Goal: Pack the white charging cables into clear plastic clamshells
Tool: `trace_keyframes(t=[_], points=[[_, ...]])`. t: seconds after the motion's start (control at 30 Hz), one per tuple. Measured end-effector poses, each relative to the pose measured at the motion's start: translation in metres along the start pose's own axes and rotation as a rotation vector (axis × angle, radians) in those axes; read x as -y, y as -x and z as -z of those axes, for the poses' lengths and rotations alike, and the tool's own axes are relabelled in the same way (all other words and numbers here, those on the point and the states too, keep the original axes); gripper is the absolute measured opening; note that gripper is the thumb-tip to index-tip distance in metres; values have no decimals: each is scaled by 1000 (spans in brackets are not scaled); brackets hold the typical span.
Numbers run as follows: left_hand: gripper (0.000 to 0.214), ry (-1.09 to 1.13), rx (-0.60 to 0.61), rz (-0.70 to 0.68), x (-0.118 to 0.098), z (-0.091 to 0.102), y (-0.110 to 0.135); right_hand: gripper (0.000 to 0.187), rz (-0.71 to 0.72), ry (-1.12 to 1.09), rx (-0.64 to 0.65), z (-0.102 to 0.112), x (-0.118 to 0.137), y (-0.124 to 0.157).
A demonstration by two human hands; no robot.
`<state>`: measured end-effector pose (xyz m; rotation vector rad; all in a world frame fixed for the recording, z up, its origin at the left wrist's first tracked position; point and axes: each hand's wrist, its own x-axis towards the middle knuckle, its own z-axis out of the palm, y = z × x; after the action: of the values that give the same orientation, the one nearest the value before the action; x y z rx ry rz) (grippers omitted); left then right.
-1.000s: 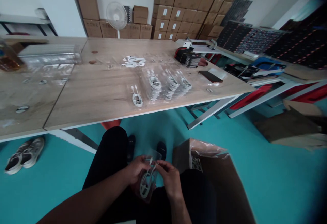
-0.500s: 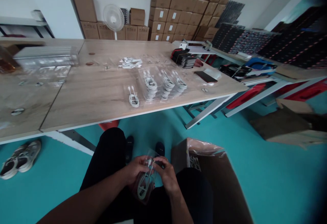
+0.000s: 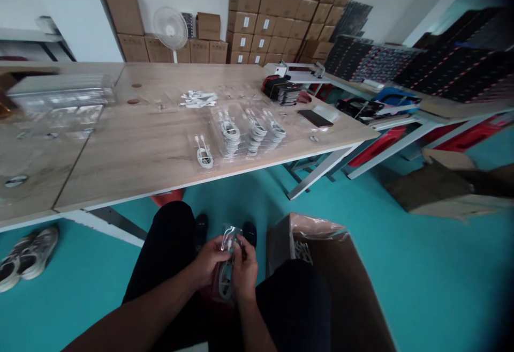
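Observation:
Over my lap I hold a small clear plastic bag (image 3: 227, 262) with a coiled white cable inside. My left hand (image 3: 208, 264) grips the bag from its left side, fingers closed on it. Pressed against the bag's right side is my right hand (image 3: 244, 269), fingers curled over the plastic. On the wooden table (image 3: 140, 154) ahead lie rows of bagged white cables (image 3: 247, 132) and one single bagged cable (image 3: 203, 152).
An open cardboard box (image 3: 333, 282) lined with plastic stands by my right knee. The table also bears loose white cables (image 3: 196, 98), a dark phone (image 3: 315, 118) and stacks of clear trays (image 3: 60, 90). Stacked cartons (image 3: 281, 14) and a fan (image 3: 171, 22) stand behind. Shoes (image 3: 24, 258) lie on the teal floor.
My hands have drawn closer together on the bag and my right hand now covers more of it. The view has shifted a little to the right.

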<state>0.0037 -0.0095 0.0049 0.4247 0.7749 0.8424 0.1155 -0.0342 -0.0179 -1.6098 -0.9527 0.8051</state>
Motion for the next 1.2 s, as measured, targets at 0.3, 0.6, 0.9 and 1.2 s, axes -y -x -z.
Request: trace_keyframes(t=[0.3, 0.6, 0.9, 1.2], points=[[43, 102, -90, -7, 3, 8, -5, 42, 147, 343, 278, 3, 0, 6], [43, 66, -56, 19, -3, 12, -7, 43, 25, 145, 216, -3, -3, 9], [45, 109, -68, -6, -13, 17, -7, 61, -287, -233, 222, 25, 5, 13], [42, -234, -90, -54, -3, 11, -4, 33, 129, 368, 83, 16, 31, 4]])
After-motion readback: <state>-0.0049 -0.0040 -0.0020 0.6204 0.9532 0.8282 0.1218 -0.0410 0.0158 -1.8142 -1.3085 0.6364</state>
